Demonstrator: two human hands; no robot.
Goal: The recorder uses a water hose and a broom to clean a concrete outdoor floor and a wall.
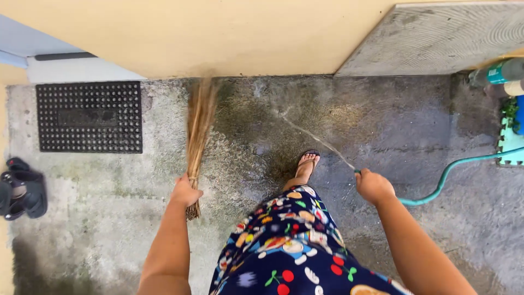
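Scrubbing wet concrete floor (382,125): left hand (184,192) grips a stick broom (197,131), bristles blurred toward twelve o'clock; right hand (373,186) clasps a green hose (442,180) spraying toward eleven. Judged mid-wash; next, sweeping calls for firm pressure along the wet patch.

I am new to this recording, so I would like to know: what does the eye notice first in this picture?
First comes the left hand gripping a straw broom, blurred over the wet concrete floor in the middle. Next is the right hand holding a green hose, with a thin water jet shooting toward the yellow wall. A black doormat lies at the far left.
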